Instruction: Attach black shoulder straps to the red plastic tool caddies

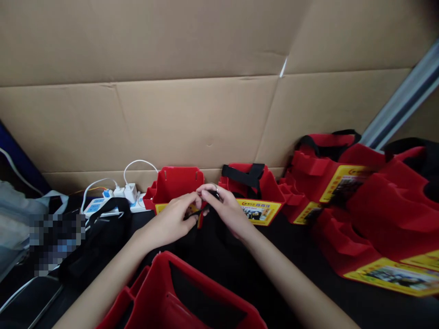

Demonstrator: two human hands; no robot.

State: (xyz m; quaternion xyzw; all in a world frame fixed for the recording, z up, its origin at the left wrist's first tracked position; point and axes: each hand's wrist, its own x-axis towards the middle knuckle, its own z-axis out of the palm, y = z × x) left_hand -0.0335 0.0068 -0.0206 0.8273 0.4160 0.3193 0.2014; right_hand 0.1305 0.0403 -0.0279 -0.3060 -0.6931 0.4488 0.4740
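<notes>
A brown cardboard wall (192,123) backs a black-covered bench (284,256). The left hand (176,214) and right hand (228,210) meet above the bench, fingers closed in a pinch on a narrow, dark, flexible strip (207,208), mostly concealed by the fingers. The strip is located beyond a red moulded-plastic open bin (151,288) in the foreground; whether the two connect cannot be determined.

Status, as judged from visible parts: the red bin with yellow label and black webbing strap (270,189) behind the right hand appears strapped, as do the stacked red bins (377,196) at right. The slotted red bin (180,183) behind the left hand shows no strap. Handling of the strip appears incomplete. Loose black webbing (116,210) lies at left.
</notes>
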